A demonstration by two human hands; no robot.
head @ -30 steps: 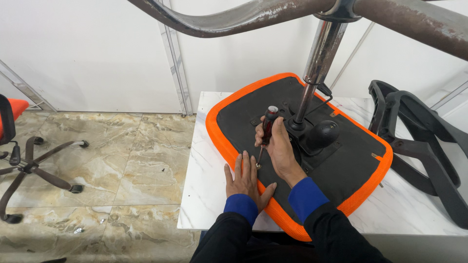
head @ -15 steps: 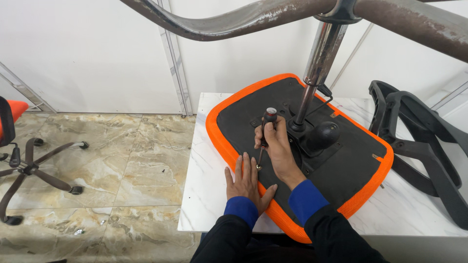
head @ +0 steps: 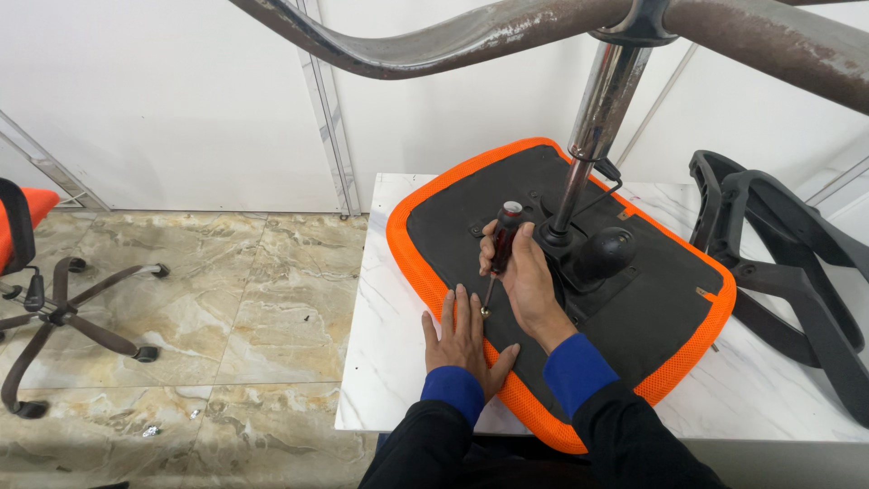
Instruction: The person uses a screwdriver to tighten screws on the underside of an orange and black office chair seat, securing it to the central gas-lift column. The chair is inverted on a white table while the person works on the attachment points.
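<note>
My right hand (head: pixel 523 276) is wrapped tight round a screwdriver (head: pixel 499 249) w/ a dark red handle, shaft pointing down, tip on the underside of an upturned chair seat (head: pixel 634 317) – black base, orange mesh edge. Tip sits right by my left fingertips. My left hand (head: pixel 463 340) lies flat & open, fingers spread, pressing on the seat's near edge, holding nothing.

Just past my right hand, a chrome gas-lift column (head: pixel 593 127) rises from the black mechanism (head: pixel 602 258) at the seat's centre, up to the rusty chair base arms (head: pixel 434 41) spreading across the top of view. No containers anywhere near my hands.

The seat lies on a white marble-look table (head: pixel 389 362), which runs out under & to both sides of my hands. Far to the right of my right hand, a black plastic chair frame part (head: pixel 778 263) lies on the same table.

Left of my left hand, beyond the table edge, beige marbled floor tiles (head: pixel 226 299). Well off to the left stands another chair base w/ castors (head: pixel 63 317), w/ a bit of orange seat above it. White wall panels (head: pixel 163 100) w/ metal strips behind everything.
</note>
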